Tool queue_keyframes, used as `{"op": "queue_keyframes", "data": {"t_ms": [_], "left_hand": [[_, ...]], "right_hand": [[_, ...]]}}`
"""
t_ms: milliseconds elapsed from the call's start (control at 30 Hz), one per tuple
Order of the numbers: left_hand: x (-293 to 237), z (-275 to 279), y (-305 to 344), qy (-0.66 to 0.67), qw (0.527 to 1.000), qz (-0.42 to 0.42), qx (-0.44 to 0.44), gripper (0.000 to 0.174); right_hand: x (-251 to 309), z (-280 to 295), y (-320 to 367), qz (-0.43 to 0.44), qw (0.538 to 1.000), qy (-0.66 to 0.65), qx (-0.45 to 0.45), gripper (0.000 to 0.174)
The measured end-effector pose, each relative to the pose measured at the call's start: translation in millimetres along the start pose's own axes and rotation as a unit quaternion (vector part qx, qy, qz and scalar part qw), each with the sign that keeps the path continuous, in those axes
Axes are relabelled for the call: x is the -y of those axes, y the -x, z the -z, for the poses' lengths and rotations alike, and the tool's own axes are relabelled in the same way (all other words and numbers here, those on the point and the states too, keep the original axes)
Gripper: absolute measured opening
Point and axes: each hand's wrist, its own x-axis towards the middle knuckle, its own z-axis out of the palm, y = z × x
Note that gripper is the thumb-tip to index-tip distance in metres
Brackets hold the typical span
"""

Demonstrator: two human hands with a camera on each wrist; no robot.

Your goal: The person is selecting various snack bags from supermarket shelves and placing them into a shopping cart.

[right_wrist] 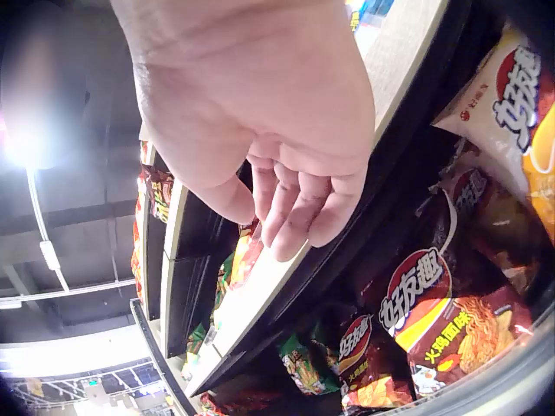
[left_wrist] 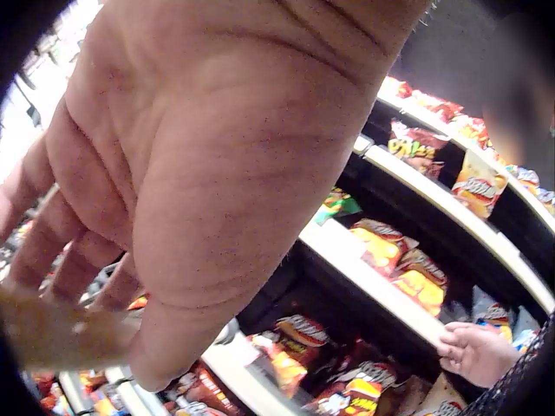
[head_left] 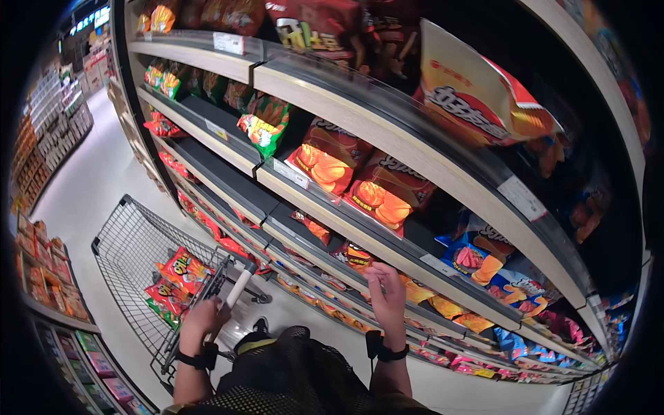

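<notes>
At the shopping cart's pale handle (head_left: 241, 282), my left hand (head_left: 200, 320) grips the near end. The left wrist view shows the palm (left_wrist: 199, 147) large, with the handle (left_wrist: 69, 331) blurred between thumb and fingers. Inside the wire cart (head_left: 131, 256) lie several red snack bags (head_left: 185, 270) and a green one (head_left: 163, 312). My right hand (head_left: 387, 294) is raised in front of the chip shelves, its fingers loosely bent and nothing in them. In the right wrist view this hand (right_wrist: 260, 130) overlaps a pale shelf edge, beside dark red chip bags (right_wrist: 451, 321).
Tiered shelves (head_left: 332, 90) of chip bags run along the right, with price tags on their edges. A large chip bag (head_left: 477, 90) leans out from an upper shelf. Low display racks (head_left: 52, 270) line the left. The aisle floor (head_left: 114, 155) stretches ahead past the cart.
</notes>
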Motion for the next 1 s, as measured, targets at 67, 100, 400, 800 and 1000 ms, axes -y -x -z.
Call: {"op": "queue_keyframes", "data": {"t_ms": [67, 100, 400, 800, 1000], "left_hand": [[-23.2, 28.5, 5.2, 0.01, 0.995, -0.058, -0.083, 0.052], [-37.6, 48.7, 7.4, 0.012, 0.988, -0.106, -0.111, 0.05], [-131.2, 142.6, -42.0, 0.06, 0.86, -0.487, -0.139, 0.034], [-263.5, 133.4, -99.1, 0.224, 0.74, -0.574, -0.269, 0.044], [-309.1, 121.9, -97.4, 0.157, 0.769, -0.528, -0.323, 0.049]], "right_hand": [[0.9, -3.9, -3.0, 0.031, 0.999, 0.015, -0.042, 0.021], [2.6, -8.7, -3.1, 0.032, 0.999, 0.019, -0.035, 0.021], [34.1, -52.7, -3.9, -0.032, 0.985, -0.022, -0.167, 0.01], [42.5, -32.8, -3.4, 0.0, 0.971, 0.043, -0.237, 0.019], [59.5, -1.1, -40.8, 0.049, 0.969, 0.046, -0.237, 0.04]]}}
